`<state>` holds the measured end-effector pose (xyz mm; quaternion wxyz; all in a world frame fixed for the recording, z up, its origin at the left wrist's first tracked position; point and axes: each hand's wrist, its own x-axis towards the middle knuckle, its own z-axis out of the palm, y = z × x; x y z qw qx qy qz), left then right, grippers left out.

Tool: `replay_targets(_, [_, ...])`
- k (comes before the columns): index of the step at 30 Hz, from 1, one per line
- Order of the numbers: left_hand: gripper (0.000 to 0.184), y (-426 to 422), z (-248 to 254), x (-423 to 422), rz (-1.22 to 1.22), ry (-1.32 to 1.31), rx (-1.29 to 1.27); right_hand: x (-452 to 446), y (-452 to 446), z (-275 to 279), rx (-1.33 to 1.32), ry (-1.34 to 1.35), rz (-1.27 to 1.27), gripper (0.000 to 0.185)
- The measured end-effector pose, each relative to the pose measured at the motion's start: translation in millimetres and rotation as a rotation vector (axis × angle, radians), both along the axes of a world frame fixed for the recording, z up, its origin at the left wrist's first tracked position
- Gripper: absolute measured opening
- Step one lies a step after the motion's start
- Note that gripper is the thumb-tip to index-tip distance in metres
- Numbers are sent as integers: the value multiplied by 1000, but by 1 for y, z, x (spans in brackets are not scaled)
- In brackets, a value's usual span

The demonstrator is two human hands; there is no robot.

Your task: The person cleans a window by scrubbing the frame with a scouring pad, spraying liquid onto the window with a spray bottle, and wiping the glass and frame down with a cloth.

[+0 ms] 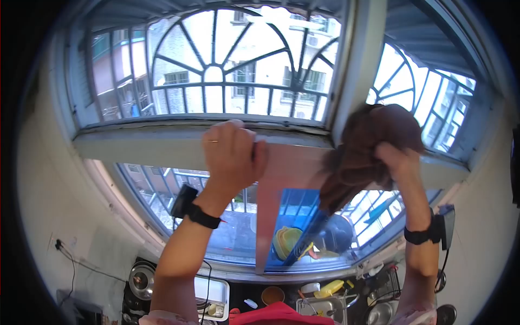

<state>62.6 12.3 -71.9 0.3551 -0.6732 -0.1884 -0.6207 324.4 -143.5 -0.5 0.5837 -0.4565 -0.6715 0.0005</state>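
Observation:
A brown cloth (368, 146) is bunched in my right hand (398, 160), closed around it. The cloth lies over the upright post of the window frame, where it meets the crossbar, and part of it is blurred. My left hand (233, 151) is closed over the top edge of the horizontal crossbar (146, 149) of the window frame, left of the cloth. Both wrists carry black straps with small devices. Behind the cloth, part of the right-hand pane and the post is hidden.
Metal window bars (214, 89) stand outside the panes. Below, a counter holds a white tray (219, 292), a sink (338, 309), a lidded pan (142, 281) and a brown bowl (272, 296). A yellow-green basket (287, 242) shows through the lower glass.

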Motion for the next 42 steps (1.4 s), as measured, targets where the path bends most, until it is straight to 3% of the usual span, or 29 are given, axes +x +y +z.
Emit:
replay_targets(2, [12, 2, -1, -2, -42, -10, -16, -17, -5, 21, 201, 40, 155, 38])
replay_targets(4, [12, 1, -2, -4, -66, -15, -36, -44, 0, 58, 552, -177, 214, 36])
replay_targets(6, [12, -2, -1, -3, -59, -15, -45, -62, 18, 100, 793, -524, 8, 38])
replay_targets(9, [13, -5, 0, -2, -49, -23, -24, -98, 54, 127, 875, -1011, -559, 47])
replay_targets(11, [17, -3, -2, -5, -87, -22, -40, -105, 102, 92, 670, -1017, -658, 36])
replay_targets(13, [24, -3, -3, -8, -146, -44, -60, -123, 101, 61, 585, -955, -527, 46])
replay_targets(16, [28, -13, 0, -11, -351, -161, -147, -140, 84, 26, 228, -942, -246, 57])
replay_targets(17, [31, -21, 2, -10, -445, -221, -181, -141, 82, 30, 97, -853, -59, 62])
replay_targets(20, [73, -68, 29, -21, -256, 9, -339, -124, 65, 65, -319, -556, 500, 75])
replay_targets(21, [79, -83, 40, -18, -264, 86, -495, -116, 56, 76, -479, -445, 696, 79])
replay_targets(22, [73, -79, 45, -14, -246, 89, -495, -112, 39, 83, -435, -259, 697, 79])
replay_targets(24, [66, -69, 55, -14, -207, 167, -580, -96, 20, 80, -134, -126, 473, 70])
replay_targets(25, [66, -62, 64, -16, -186, 247, -658, -80, 19, 76, 131, -169, 244, 61])
replay_targets(27, [64, -51, 75, -27, -86, 330, -687, -15, 19, 50, 318, -208, -150, 32])
replay_targets(29, [60, -39, 76, -50, 69, 318, -583, 8, 26, -3, 472, -189, -352, 14])
replay_targets(30, [59, -28, 77, -73, 98, 242, -575, 2, 25, -17, 455, -312, -439, 11])
replay_targets(33, [63, 9, 77, -178, 293, 31, -522, 21, 34, -55, 446, -541, -630, 10])
replay_targets(35, [57, 61, 63, -286, 571, -127, -522, 26, 42, -63, 450, -618, -724, 16])
replay_targets(36, [50, 78, 54, -331, 777, -336, -560, 23, 44, -64, 457, -637, -766, 19])
replay_targets(37, [41, 90, 52, -369, 875, -573, -725, 20, 47, -64, 467, -653, -810, 23])
replay_targets(39, [44, 104, 64, -401, 999, -734, -940, 23, 50, -66, 496, -655, -846, 26])
replay_targets(42, [46, 139, 79, -409, 535, -935, -916, 19, 52, -65, 508, -623, -840, 28])
